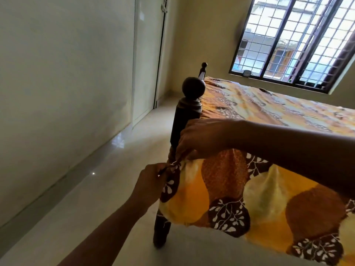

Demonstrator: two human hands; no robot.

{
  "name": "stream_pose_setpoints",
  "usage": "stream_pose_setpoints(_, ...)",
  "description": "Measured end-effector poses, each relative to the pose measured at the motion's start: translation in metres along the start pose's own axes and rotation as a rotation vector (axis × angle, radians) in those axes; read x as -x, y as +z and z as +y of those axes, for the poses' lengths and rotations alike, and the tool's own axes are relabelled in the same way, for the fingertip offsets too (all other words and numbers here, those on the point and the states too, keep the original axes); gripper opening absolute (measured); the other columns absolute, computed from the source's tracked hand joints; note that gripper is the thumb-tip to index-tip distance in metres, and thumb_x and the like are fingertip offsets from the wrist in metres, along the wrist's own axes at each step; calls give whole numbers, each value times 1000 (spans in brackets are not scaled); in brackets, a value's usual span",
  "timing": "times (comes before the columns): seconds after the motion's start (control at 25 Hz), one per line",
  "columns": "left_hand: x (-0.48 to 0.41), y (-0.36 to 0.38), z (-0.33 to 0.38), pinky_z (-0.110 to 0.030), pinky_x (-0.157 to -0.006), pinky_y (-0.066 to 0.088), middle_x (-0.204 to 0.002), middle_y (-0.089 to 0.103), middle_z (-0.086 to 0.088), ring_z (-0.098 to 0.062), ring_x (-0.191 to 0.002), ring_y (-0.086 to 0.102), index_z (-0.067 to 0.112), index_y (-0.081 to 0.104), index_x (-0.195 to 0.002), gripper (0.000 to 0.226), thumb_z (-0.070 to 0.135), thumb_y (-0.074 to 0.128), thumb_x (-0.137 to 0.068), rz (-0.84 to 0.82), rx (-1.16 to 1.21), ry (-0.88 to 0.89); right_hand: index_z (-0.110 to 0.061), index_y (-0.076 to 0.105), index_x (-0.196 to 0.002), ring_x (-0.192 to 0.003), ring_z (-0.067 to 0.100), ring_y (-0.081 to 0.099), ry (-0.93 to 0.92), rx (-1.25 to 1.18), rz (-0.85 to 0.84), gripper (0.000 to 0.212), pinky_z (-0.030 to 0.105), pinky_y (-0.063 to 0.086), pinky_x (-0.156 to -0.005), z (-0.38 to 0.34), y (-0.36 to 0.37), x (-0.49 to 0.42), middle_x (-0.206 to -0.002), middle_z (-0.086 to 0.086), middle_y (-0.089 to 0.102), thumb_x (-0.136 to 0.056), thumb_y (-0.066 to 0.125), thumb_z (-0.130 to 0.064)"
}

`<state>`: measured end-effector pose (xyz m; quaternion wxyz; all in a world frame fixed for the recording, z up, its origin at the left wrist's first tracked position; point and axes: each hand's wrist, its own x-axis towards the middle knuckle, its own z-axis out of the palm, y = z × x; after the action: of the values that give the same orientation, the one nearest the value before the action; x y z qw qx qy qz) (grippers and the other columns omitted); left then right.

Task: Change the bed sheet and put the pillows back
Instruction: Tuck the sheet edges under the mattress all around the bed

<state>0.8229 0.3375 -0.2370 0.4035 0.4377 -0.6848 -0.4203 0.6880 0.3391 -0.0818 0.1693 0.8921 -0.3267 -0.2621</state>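
Left hand, nearest of all, pinches the twisted corner of the patterned bed sheet just beside the dark wooden bedpost. Right hand lies across from the right, its fingers curled down around the gathered cloth at the same bed corner, against the post. Orange, yellow and brown, the sheet covers the bed's top and hangs over its near edge. Beyond the far edge stands a barred window; a pale glossy floor lies beneath.
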Motion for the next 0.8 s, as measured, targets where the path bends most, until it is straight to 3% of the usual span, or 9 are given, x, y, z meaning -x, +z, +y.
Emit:
stream_pose_setpoints(0.08, -6, -6, -11, -40, -85, 53, -94, 70, -9, -24, -91, 66, 22, 68, -86, 21, 17, 49, -95, -81, 38, -9, -35, 44, -135, -117, 11, 43, -11, 69, -68, 40, 27, 21, -90, -1, 2, -3, -129, -10, 53, -96, 40, -43)
stream_pose_setpoints(0.16, -7, -10, -20, -45, -88, 52, -94, 70, -11, -24, -90, 66, 22, 67, -84, 24, 16, 47, -96, -129, 30, -48, -32, 43, -135, -120, 12, 41, 11, 120, -155, 44, 31, 22, -97, -5, -1, -6, -130, -8, 51, -94, 45, -45)
stream_pose_setpoints(0.28, -2, -5, -23, -33, -86, 52, -101, 68, -8, -20, -95, 63, 21, 67, -91, 24, 15, 45, -97, -144, 15, -53, -17, 51, -128, -115, 18, 49, 48, 188, -135, 37, 31, 33, -96, -14, 1, -18, -124, 1, 55, -95, 47, -35)
stream_pose_setpoints(0.36, 9, 4, -16, -16, -80, 43, -115, 62, -3, -13, -102, 55, 18, 61, -116, 26, 25, 46, -96, -9, -154, 65, -13, 53, -125, -107, 20, 55, 74, 176, -128, 35, 30, 41, -88, -16, 3, -28, -119, 4, 59, -96, 47, -30)
stream_pose_setpoints(0.44, 17, 12, -7, -15, -80, 36, -117, 55, 6, -10, -104, 49, 17, 51, -130, 51, 48, 49, -90, 146, -203, 176, -11, 56, -122, -100, 19, 56, 123, 122, -139, 34, 28, 42, -80, -15, 0, -36, -114, 5, 60, -96, 47, -31)
stream_pose_setpoints(0.52, 20, 16, -1, -18, -82, 37, -109, 55, 11, -9, -99, 52, 14, 55, -127, 65, 57, 55, -79, 218, -145, 200, -11, 59, -118, -89, 15, 54, 153, 49, -142, 34, 23, 39, -70, -12, -2, -41, -109, 4, 61, -96, 47, -33)
stream_pose_setpoints(0.6, 14, 17, -3, -25, -85, 43, -104, 67, 3, -16, -91, 63, 12, 64, -116, 44, 40, 65, -82, 331, -143, 200, -10, 63, -115, -73, 6, 50, 147, -48, -151, 34, 9, 35, -56, -10, -5, -40, -102, 2, 64, -96, 47, -33)
stream_pose_setpoints(0.68, 10, 14, -3, -25, -85, 44, -103, 70, -9, -19, -90, 63, 11, 68, -110, 26, 22, 61, -88, 367, -130, 191, -12, 64, -112, -64, 0, 45, 150, -131, -129, 31, 6, 35, -52, -7, -9, -27, -92, -4, 63, -95, 49, -33)
stream_pose_setpoints(0.8, 5, 9, -5, -32, -86, 49, -104, 67, -10, -18, -93, 60, 12, 65, -114, 28, 24, 50, -93, 191, -104, 173, -20, 57, -123, -92, -2, 49, 155, -335, -52, 35, 0, 33, -65, -2, -9, 0, -109, -8, 60, -89, 59, -32)
